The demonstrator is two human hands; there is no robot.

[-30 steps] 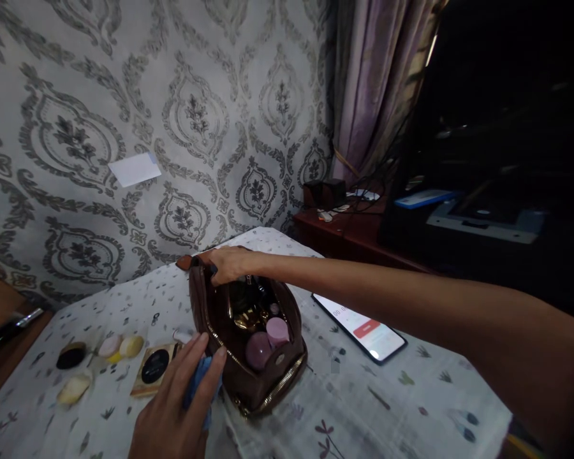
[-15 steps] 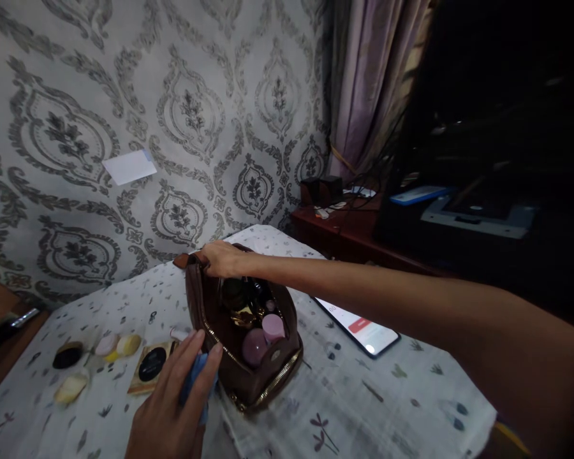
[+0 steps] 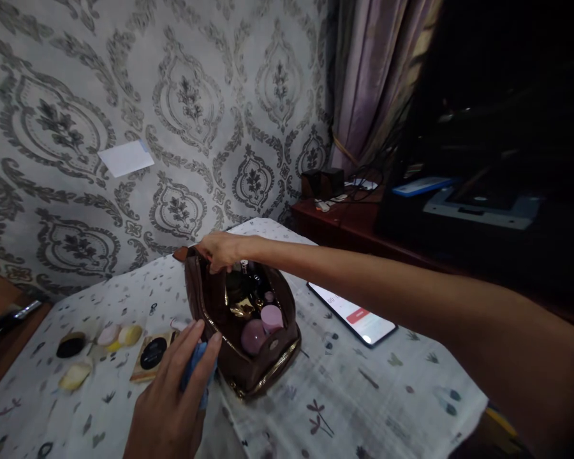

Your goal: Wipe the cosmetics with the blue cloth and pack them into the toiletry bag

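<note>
A brown zip-top cosmetics pouch point(image 3: 220, 306) stands open on a table with a white flower-print cloth point(image 3: 363, 408). Inside it show a pink-lidded jar point(image 3: 272, 317), a round mauve item point(image 3: 253, 336) and dark and gold containers. My right hand point(image 3: 220, 250) reaches across and pinches the pouch's far top edge by the zip end. My left hand point(image 3: 172, 401) lies against the pouch's near left side, fingers extended over a blue cloth-like item point(image 3: 194, 370) pressed to the pouch.
Left of the pouch lie a black-lidded compact on a tan card point(image 3: 150, 352), a dark round piece point(image 3: 70, 345) and pale sponges point(image 3: 119, 335). A lit phone point(image 3: 354, 313) lies right of the pouch. A dark wooden side table point(image 3: 344, 220) with cables stands behind.
The view has drifted slightly; the pouch and both hands sit a little higher and further left in the picture. My right hand keeps its grip on the pouch's top edge.
</note>
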